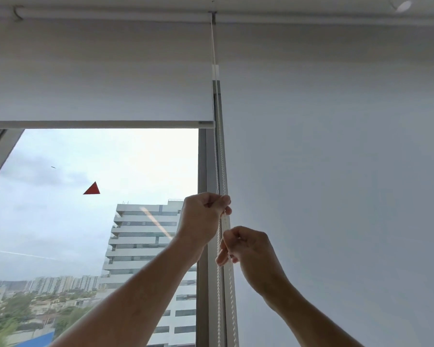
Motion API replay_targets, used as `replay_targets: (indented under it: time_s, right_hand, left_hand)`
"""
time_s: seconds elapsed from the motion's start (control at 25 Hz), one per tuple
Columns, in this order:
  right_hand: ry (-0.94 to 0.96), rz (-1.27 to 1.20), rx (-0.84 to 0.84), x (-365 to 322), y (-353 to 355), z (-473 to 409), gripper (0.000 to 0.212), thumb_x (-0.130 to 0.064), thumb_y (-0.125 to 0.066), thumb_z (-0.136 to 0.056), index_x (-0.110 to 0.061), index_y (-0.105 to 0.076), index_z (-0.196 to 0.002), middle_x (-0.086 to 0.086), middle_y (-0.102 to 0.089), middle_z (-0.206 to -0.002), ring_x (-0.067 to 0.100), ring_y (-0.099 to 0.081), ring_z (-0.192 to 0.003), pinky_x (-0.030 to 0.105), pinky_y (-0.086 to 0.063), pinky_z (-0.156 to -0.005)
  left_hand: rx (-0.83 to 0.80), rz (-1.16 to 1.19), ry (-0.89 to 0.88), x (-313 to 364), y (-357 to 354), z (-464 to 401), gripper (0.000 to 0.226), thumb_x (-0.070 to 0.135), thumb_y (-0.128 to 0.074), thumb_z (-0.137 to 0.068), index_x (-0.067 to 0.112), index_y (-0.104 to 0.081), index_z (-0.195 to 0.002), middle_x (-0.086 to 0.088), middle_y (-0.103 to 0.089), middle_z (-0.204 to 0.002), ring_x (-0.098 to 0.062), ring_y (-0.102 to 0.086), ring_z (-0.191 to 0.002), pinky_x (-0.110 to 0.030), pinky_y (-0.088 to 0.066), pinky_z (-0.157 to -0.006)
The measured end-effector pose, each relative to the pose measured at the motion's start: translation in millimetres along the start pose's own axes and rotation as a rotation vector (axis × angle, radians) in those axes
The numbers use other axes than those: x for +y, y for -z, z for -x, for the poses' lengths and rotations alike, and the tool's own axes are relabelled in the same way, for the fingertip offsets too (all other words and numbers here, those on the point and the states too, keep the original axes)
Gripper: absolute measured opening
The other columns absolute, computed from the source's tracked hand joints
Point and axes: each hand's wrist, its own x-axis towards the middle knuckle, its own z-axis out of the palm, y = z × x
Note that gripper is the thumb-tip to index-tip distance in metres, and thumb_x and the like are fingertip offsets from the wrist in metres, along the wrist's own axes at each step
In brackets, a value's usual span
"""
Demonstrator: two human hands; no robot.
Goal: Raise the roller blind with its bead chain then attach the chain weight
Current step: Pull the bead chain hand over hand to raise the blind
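The white roller blind (98, 76) on the left window is rolled partway up; its bottom bar (98, 124) sits in the upper third of the view. A white bead chain (220, 151) hangs in two strands from the bracket at the blind's right end. My left hand (201, 219) is fisted around the chain at mid height. Just below and to the right, my right hand (248, 249) pinches the chain between its fingers. A small white clip (215, 71) sits on the chain high up. I see no separate chain weight.
A second white blind (336, 159) hangs fully down to the right of the grey window post (203, 166). Through the glass are a tall white building (145, 234), a red triangle sticker (92, 189), and a city below. The roller tube (110, 16) runs along the ceiling.
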Motion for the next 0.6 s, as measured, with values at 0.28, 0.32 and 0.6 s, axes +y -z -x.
replay_targets:
  time_s: [0.28, 0.32, 0.6]
  right_hand:
    - [-0.146, -0.275, 0.142, -11, 20, -31, 0.062, -0.068, -0.035, -0.082, -0.019, -0.073, -0.086, -0.002, -0.078, -0.078, 0.017, -0.075, -0.077, 0.036, -0.052, -0.077]
    - [-0.167, -0.279, 0.146, -15, 21, -37, 0.062, -0.068, -0.036, -0.083, -0.018, -0.072, -0.088, -0.001, -0.078, -0.080, 0.018, -0.074, -0.079, 0.038, -0.053, -0.079]
    - [-0.162, -0.140, 0.114, -37, 9, -66, 0.034, -0.032, -0.045, -0.104, -0.017, -0.067, -0.082, -0.003, -0.070, -0.063, 0.009, -0.068, -0.060, 0.033, -0.051, -0.076]
  left_hand:
    - [-0.057, -0.148, -0.111, -13, -1, 22, 0.014, 0.024, -0.069, -0.088, 0.020, -0.073, -0.075, 0.005, -0.073, -0.065, -0.002, -0.069, -0.067, -0.006, -0.048, -0.059]
    - [-0.066, -0.147, -0.116, -15, -1, 28, 0.016, 0.023, -0.069, -0.089, 0.018, -0.073, -0.074, 0.004, -0.073, -0.065, -0.003, -0.069, -0.066, -0.004, -0.046, -0.059]
    - [-0.143, -0.160, -0.129, -28, -3, 64, 0.019, 0.023, -0.068, -0.089, 0.024, -0.070, -0.070, 0.012, -0.073, -0.066, -0.001, -0.068, -0.064, -0.006, -0.045, -0.063]
